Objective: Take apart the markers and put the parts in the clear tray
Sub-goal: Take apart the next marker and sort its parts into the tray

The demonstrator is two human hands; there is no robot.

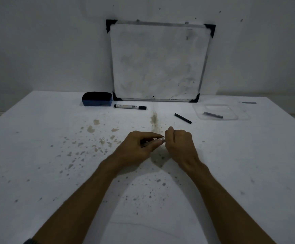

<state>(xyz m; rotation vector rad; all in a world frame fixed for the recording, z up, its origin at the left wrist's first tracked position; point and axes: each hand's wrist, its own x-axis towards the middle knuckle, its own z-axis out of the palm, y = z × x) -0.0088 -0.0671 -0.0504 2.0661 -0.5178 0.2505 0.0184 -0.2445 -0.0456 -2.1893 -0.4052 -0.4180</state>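
Observation:
My left hand point(137, 147) and my right hand point(179, 143) meet over the middle of the white table, both closed on one marker body point(153, 140) held between them; only a short light stretch of it shows. A whole marker point(130, 107) with a white barrel and black ends lies at the back near the eraser. A black marker part point(183, 118) lies loose to the right of centre. The clear tray point(221, 111) sits at the back right with one dark marker part point(213, 115) inside.
A small whiteboard point(158, 62) leans against the wall at the back. A blue eraser point(97, 98) stands left of it. The table top point(55, 173) is spotted with brown and grey stains. A dark strip point(248, 102) lies at the far right edge.

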